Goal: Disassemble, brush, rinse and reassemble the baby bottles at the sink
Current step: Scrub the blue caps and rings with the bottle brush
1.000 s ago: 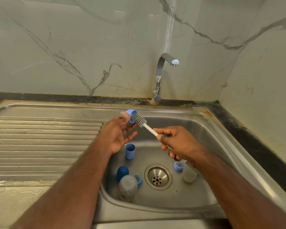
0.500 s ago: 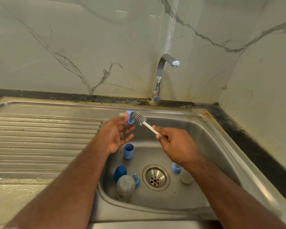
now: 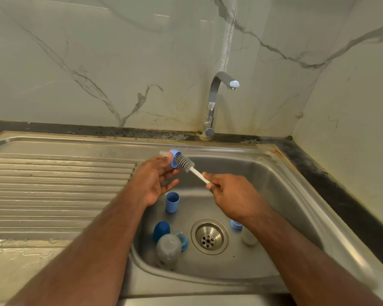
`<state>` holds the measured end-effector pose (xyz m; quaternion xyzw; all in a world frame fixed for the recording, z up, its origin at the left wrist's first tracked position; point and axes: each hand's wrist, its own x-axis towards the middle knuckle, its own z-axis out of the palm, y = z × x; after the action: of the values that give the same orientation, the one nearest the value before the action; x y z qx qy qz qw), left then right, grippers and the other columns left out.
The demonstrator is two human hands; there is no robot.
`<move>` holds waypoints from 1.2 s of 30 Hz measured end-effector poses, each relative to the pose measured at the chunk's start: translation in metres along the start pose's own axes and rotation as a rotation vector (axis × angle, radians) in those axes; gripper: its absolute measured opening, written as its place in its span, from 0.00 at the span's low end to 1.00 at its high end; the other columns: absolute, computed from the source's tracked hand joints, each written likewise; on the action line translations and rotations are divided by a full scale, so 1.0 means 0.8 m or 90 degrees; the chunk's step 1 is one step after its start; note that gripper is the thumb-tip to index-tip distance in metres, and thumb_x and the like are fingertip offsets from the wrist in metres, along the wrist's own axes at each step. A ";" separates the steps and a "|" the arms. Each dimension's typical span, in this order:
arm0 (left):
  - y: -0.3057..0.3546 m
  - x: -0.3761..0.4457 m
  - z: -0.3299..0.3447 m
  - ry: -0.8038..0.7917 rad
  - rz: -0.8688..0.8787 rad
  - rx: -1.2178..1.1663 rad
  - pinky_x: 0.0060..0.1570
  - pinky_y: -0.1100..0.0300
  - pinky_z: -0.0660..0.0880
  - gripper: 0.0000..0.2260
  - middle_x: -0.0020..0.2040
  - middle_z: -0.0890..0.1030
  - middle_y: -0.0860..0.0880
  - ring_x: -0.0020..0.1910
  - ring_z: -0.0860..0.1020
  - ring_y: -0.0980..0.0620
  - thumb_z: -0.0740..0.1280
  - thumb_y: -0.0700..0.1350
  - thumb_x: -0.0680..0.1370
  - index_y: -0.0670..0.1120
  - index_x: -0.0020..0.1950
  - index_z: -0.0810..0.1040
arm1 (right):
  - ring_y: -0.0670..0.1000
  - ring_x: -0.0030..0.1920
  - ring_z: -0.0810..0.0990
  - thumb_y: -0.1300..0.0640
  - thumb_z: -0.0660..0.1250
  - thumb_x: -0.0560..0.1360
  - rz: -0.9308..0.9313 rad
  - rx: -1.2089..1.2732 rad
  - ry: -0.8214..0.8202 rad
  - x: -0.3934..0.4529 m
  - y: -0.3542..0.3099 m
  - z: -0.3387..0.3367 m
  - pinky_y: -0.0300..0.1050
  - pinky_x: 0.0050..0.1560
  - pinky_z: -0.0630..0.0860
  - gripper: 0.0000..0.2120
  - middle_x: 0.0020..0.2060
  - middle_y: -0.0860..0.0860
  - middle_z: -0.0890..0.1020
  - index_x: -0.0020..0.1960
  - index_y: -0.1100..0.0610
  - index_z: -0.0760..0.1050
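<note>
My left hand (image 3: 155, 181) pinches a blue collar with a clear teat (image 3: 172, 157) above the sink's left rim, the lower fingers spread. My right hand (image 3: 229, 194) grips the white handle of a grey bottle brush (image 3: 185, 163), whose bristle head pokes into the collar. In the basin (image 3: 263, 184) lie a light blue cap (image 3: 172, 202), a dark blue cap (image 3: 161, 231), a frosted grey bottle (image 3: 169, 250) beside another blue collar (image 3: 184, 239), and a white bottle (image 3: 249, 237) with a blue ring (image 3: 236, 225), partly hidden by my right wrist.
A chrome tap (image 3: 213, 102) stands behind the basin with no water running. The drain (image 3: 209, 239) sits in the basin floor. A ribbed draining board (image 3: 58, 191) stretches left, wet countertop (image 3: 20, 259) lies in front of it, and marble walls close the back and right.
My right hand slid up the handle toward the brush head, uncovering the white bottle below. The brush head stays at the collar in my left hand.
</note>
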<state>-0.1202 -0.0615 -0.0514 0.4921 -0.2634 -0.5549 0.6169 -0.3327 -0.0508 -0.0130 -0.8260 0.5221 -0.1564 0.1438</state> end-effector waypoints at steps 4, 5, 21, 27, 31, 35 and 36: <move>0.001 -0.001 -0.001 0.002 0.005 0.010 0.55 0.47 0.80 0.11 0.57 0.85 0.43 0.57 0.83 0.45 0.70 0.50 0.80 0.47 0.59 0.80 | 0.43 0.33 0.75 0.50 0.62 0.82 0.009 0.142 -0.066 -0.003 0.003 -0.007 0.41 0.38 0.75 0.16 0.34 0.41 0.77 0.69 0.41 0.74; 0.001 -0.001 0.000 0.004 0.004 0.009 0.55 0.47 0.80 0.10 0.57 0.85 0.43 0.57 0.83 0.45 0.70 0.49 0.80 0.48 0.59 0.80 | 0.43 0.34 0.74 0.51 0.63 0.82 0.012 0.165 -0.045 -0.003 0.005 -0.007 0.41 0.39 0.75 0.16 0.34 0.39 0.76 0.69 0.41 0.75; 0.002 -0.007 0.002 0.021 0.039 0.039 0.52 0.49 0.81 0.11 0.59 0.84 0.46 0.58 0.83 0.47 0.72 0.44 0.79 0.48 0.61 0.80 | 0.45 0.31 0.74 0.51 0.64 0.82 0.055 0.284 0.021 -0.002 0.013 -0.011 0.38 0.32 0.73 0.15 0.35 0.44 0.79 0.68 0.42 0.76; 0.004 -0.017 0.012 -0.064 0.059 0.111 0.61 0.46 0.79 0.11 0.60 0.84 0.49 0.59 0.81 0.48 0.71 0.41 0.80 0.54 0.59 0.83 | 0.44 0.40 0.78 0.49 0.62 0.83 0.064 0.116 0.054 0.007 0.014 -0.003 0.39 0.44 0.75 0.17 0.50 0.42 0.84 0.71 0.42 0.73; 0.004 -0.018 0.012 -0.044 0.062 0.112 0.61 0.45 0.79 0.10 0.57 0.84 0.49 0.60 0.81 0.48 0.70 0.40 0.79 0.54 0.57 0.81 | 0.44 0.36 0.76 0.50 0.63 0.82 0.049 0.240 0.029 0.000 0.010 -0.004 0.41 0.41 0.75 0.16 0.37 0.40 0.78 0.69 0.41 0.74; 0.001 -0.017 0.011 -0.045 0.056 0.138 0.63 0.45 0.78 0.12 0.59 0.83 0.47 0.61 0.81 0.46 0.70 0.39 0.79 0.53 0.59 0.81 | 0.42 0.36 0.75 0.49 0.62 0.83 0.045 0.151 0.050 0.008 0.009 0.006 0.33 0.38 0.69 0.17 0.46 0.41 0.81 0.71 0.42 0.73; 0.001 -0.017 0.011 -0.049 0.056 0.138 0.63 0.45 0.78 0.13 0.60 0.83 0.46 0.61 0.81 0.46 0.71 0.40 0.79 0.53 0.61 0.81 | 0.43 0.37 0.76 0.49 0.62 0.83 0.054 0.143 0.055 0.010 0.010 0.006 0.34 0.39 0.71 0.18 0.49 0.42 0.82 0.72 0.42 0.72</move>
<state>-0.1307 -0.0512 -0.0446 0.5223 -0.3663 -0.5143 0.5732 -0.3342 -0.0610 -0.0199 -0.7745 0.5413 -0.2429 0.2194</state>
